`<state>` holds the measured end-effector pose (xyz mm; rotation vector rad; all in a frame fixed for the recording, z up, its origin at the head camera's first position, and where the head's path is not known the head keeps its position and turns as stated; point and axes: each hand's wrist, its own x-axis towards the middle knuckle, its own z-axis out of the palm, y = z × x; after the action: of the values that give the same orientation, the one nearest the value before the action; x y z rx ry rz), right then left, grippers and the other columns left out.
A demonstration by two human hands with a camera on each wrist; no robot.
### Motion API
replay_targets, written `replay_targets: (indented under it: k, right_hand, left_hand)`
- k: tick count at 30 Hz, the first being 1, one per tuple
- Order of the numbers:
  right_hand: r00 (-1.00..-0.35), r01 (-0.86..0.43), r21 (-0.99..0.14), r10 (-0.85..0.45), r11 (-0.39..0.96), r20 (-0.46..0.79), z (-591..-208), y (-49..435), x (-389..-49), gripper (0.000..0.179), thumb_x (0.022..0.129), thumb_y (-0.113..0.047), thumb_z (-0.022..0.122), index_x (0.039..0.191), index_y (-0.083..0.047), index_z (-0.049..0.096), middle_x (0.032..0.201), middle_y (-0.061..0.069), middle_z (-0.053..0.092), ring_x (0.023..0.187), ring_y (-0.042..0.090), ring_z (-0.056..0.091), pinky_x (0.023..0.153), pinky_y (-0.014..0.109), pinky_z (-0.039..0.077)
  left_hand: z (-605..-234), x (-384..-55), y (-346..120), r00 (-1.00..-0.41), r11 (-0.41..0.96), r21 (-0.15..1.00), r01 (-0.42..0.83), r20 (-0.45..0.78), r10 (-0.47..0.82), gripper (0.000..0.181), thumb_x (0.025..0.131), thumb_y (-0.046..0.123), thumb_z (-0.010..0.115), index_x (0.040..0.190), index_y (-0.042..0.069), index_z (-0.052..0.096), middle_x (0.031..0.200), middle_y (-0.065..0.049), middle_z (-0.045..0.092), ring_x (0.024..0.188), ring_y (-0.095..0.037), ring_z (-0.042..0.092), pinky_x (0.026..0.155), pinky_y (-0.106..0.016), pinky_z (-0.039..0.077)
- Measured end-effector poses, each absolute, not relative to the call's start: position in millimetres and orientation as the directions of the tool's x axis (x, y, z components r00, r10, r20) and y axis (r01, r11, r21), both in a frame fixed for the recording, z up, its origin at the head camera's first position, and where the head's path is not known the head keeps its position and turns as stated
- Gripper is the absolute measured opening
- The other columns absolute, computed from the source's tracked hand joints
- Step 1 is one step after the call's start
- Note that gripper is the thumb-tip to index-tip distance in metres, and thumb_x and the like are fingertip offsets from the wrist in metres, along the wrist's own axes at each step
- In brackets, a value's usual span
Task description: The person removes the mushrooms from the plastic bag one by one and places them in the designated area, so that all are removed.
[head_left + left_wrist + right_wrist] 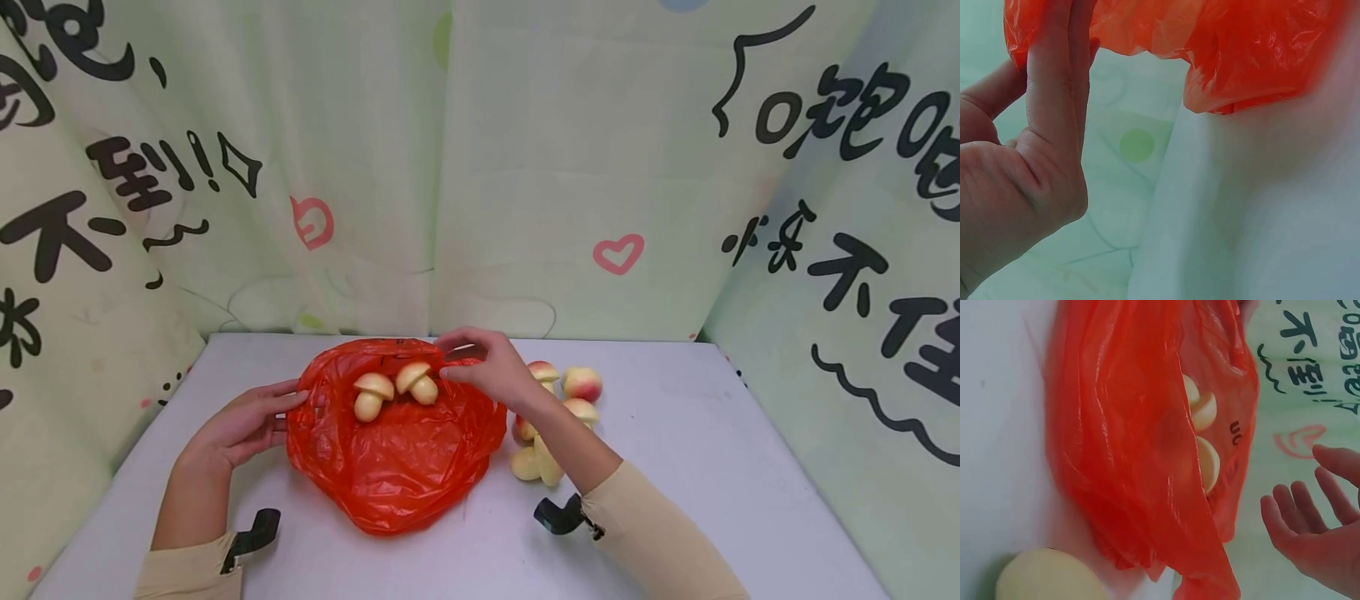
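Note:
A red plastic bag (397, 483) lies on the table with its mouth spread wide. Inside it are two cream-coloured toy mushrooms, one on the left (369, 404) and one on the right (423, 389). At the bag's left rim my left hand (243, 425) holds the plastic between thumb and fingers; the left wrist view shows the fingers (1054, 87) long and fairly straight against the film. My right hand (491, 367) hovers by the back right of the bag's mouth, beside the right mushroom. Its fingers are loosely bent and hold nothing in the right wrist view.
Right of the bag, partly behind my right forearm, several toy pieces are grouped: a pink-and-yellow peach (582, 383), mushrooms (581, 410) and a pale yellow piece (528, 464). They sit on a white table (675, 483). A printed curtain (517, 208) encloses the table's back and sides.

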<state>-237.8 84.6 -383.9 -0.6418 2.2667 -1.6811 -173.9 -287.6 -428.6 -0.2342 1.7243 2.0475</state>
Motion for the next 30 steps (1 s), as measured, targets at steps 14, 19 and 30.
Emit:
replay_targets:
  k: [14,19,30]
  right_hand:
    - [-0.858,-0.181,-0.924,-0.514,0.337,-0.019,-390,51,-261,0.038,0.091,-0.004,0.076,0.128,0.000,0.070,0.133,0.021,0.068,0.117,0.033,0.070,0.096,0.036,0.061]
    - [-0.861,-0.165,-0.883,-0.500,0.439,-0.087,-390,42,-262,0.037,0.091,-0.008,0.077,0.128,-0.004,0.073,0.134,0.018,0.068,0.113,0.028,0.069,0.096,0.036,0.060]
    - [-0.880,-0.174,-0.841,-0.464,0.512,-0.101,-404,29,-270,0.038,0.088,-0.006,0.079,0.126,-0.007,0.075,0.130,0.012,0.071,0.106,0.025,0.067,0.087,0.030,0.060]
  left_hand:
    - [-428,-174,-287,-0.888,-0.109,0.894,-0.435,-0.406,0.218,0.076,0.106,0.027,0.062,0.166,0.005,0.020,0.109,0.007,0.077,0.098,-0.017,0.078,0.089,-0.035,0.063]
    - [-427,-173,-287,-0.889,-0.103,0.895,-0.434,-0.406,0.213,0.077,0.106,0.027,0.062,0.166,0.005,0.020,0.109,0.007,0.077,0.097,-0.017,0.078,0.089,-0.035,0.063]
    - [-429,-175,-286,-0.890,-0.113,0.899,-0.423,-0.389,0.235,0.076,0.107,0.027,0.061,0.166,0.004,0.019,0.110,0.005,0.077,0.097,-0.018,0.078,0.088,-0.036,0.064]
